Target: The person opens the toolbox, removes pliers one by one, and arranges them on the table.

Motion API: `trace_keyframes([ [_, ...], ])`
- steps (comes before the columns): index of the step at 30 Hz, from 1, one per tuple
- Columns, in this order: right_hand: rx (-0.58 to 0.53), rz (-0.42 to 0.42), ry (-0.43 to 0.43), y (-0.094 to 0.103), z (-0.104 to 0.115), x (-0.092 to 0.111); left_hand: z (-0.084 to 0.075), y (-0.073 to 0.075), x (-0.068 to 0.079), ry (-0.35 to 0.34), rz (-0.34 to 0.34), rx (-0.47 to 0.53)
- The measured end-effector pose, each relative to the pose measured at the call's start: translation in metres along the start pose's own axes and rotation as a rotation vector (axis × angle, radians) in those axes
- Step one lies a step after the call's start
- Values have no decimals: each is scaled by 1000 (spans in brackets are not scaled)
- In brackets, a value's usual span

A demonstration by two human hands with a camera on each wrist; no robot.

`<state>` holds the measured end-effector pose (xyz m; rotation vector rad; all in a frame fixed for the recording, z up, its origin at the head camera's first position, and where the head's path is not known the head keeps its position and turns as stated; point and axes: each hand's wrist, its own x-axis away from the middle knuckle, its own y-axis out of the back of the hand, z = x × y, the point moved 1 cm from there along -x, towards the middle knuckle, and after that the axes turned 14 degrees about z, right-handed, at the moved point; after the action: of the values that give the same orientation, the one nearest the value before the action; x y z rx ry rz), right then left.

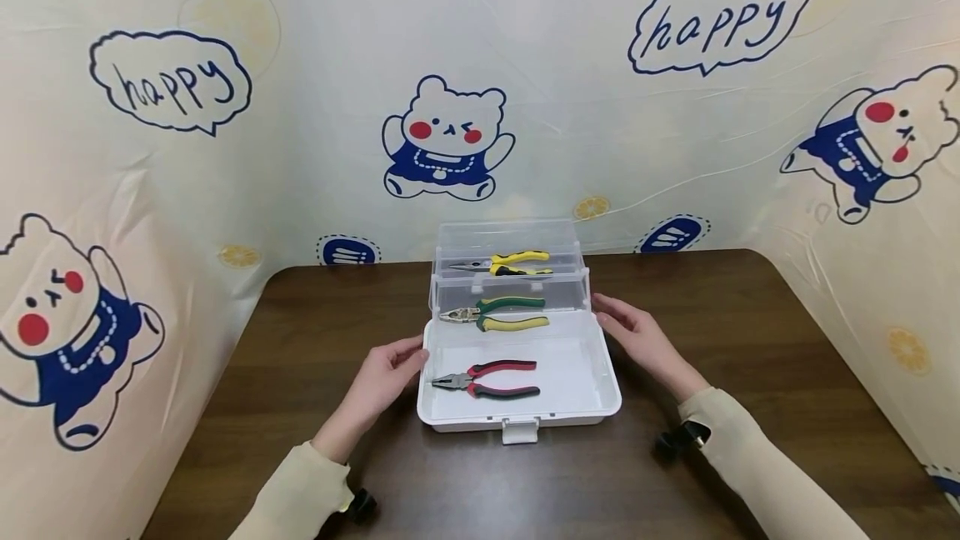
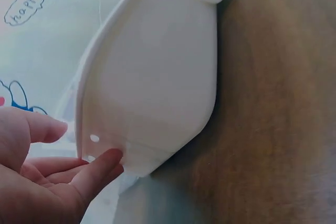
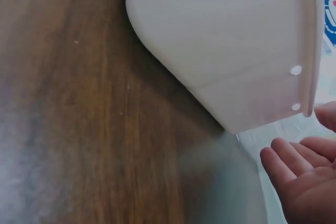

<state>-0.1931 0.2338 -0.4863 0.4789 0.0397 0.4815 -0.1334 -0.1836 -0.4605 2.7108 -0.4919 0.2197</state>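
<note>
A white toolbox (image 1: 607,390) stands with its clear lid and trays raised behind it. Pliers with red and black handles (image 1: 504,367) lie in its base. Green and yellow handled pliers (image 1: 513,323) lie in the lower clear tray, and yellow and black long-nose pliers (image 1: 517,258) in the upper one. My left hand (image 1: 390,369) is at the toolbox's left side, fingertips against the outer wall and thumb apart from the rim in the left wrist view. My right hand (image 1: 637,336) is beside the back right corner, palm facing it, its fingers (image 3: 278,163) loosely extended and holding nothing.
The toolbox sits on a dark brown wooden table (image 1: 300,315). A white latch (image 1: 521,430) hangs at its front. Behind the table and at both sides hangs a cloth (image 1: 337,107) printed with bears. Each sleeve has a black wrist device (image 1: 678,442) at the cuff.
</note>
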Motion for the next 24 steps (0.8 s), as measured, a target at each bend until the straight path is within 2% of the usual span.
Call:
trace_keyframes([
  [5,-66,-16,39,4,2,10,-3,-8,15,25,9,-25],
  [8,-90,-27,66,9,3,15,-4,-11,20,17,22,-45],
  [15,-80,-70,98,16,9,21,-6,-12,22,14,6,-37],
  [24,-56,-90,78,20,23,23,-4,-11,23,15,2,-22],
])
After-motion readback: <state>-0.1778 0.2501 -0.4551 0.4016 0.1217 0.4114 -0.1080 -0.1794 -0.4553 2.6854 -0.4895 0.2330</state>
